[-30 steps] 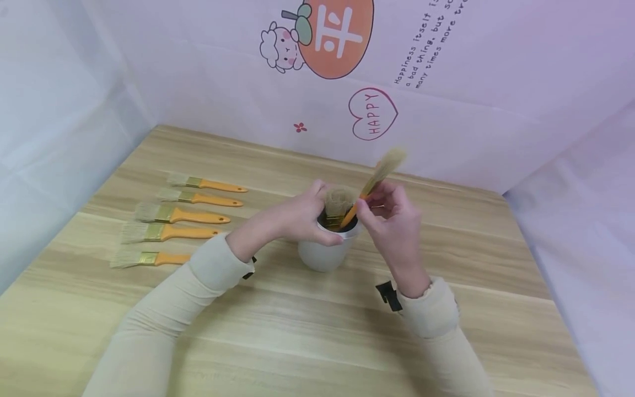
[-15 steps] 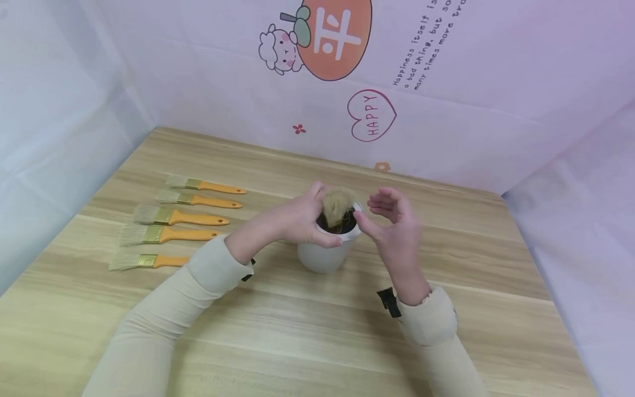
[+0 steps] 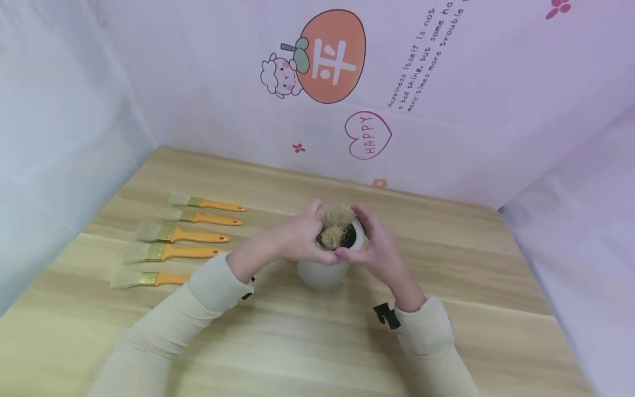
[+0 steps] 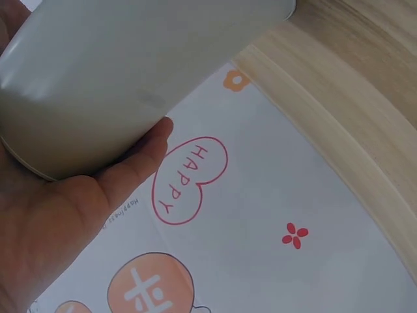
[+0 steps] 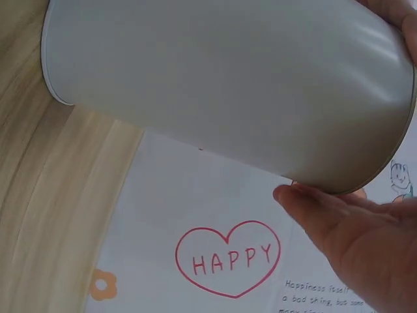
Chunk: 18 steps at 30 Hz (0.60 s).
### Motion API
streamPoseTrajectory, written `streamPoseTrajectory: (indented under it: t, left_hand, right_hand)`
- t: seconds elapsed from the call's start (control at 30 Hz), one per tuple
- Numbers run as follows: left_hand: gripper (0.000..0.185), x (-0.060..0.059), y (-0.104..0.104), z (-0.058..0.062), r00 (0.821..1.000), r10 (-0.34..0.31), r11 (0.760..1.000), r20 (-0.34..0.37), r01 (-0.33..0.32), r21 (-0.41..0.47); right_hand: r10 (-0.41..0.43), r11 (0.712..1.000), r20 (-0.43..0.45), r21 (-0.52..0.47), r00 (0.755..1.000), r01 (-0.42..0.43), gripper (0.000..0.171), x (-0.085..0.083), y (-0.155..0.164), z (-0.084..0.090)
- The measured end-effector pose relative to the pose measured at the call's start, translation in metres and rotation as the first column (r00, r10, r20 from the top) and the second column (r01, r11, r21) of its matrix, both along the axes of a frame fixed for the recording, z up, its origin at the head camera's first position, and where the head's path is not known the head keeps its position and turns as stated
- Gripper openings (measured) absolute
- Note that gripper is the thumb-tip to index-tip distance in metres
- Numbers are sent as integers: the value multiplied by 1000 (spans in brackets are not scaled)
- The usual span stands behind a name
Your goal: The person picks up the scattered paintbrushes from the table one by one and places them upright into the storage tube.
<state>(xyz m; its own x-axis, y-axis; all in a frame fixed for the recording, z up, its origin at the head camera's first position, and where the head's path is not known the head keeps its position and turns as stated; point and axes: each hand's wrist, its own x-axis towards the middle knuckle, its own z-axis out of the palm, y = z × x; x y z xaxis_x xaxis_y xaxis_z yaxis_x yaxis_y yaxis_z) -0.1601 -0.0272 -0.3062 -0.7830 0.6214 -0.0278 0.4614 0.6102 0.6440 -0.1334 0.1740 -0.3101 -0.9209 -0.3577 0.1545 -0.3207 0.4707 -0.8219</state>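
A white cup [image 3: 321, 275] stands upright on the wooden table in the head view, with pale brush bristles [image 3: 338, 216] poking above its dark opening. My left hand [image 3: 301, 237] holds the cup's left side near the rim, fingers behind and thumb in front. On the right side, my right hand [image 3: 381, 251] curves round the rim too, and the two thumbs meet at the front. Both wrist views show the smooth cup wall [image 4: 124, 72] close up, with fingers [image 5: 313, 208] along its upper end. The handles inside the cup are hidden.
Several paintbrushes [image 3: 198, 237] with orange handles lie in a row at the left of the table [image 3: 278, 342], bristles pointing left. A printed white cloth [image 3: 223, 99] hangs behind the table, and plain pale cloths flank both sides.
My right hand let a paintbrush down into the cup, opened, then moved in to hold the cup's right side. My left hand has stayed on the cup. The head view has tilted slightly up.
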Motion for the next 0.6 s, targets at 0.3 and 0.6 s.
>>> streamPoseTrajectory:
  t: [0.3, 0.6]
  left_hand:
    - [97, 4, -1, -7, 1000, 9, 1000, -11, -9, 27]
    - [106, 5, 4, -6, 999, 42, 997, 3, -42, 62]
  right_hand:
    - [97, 994, 86, 35, 992, -100, 123, -7, 4, -4]
    - [161, 980, 62, 110, 985, -167, 135, -15, 2, 3]
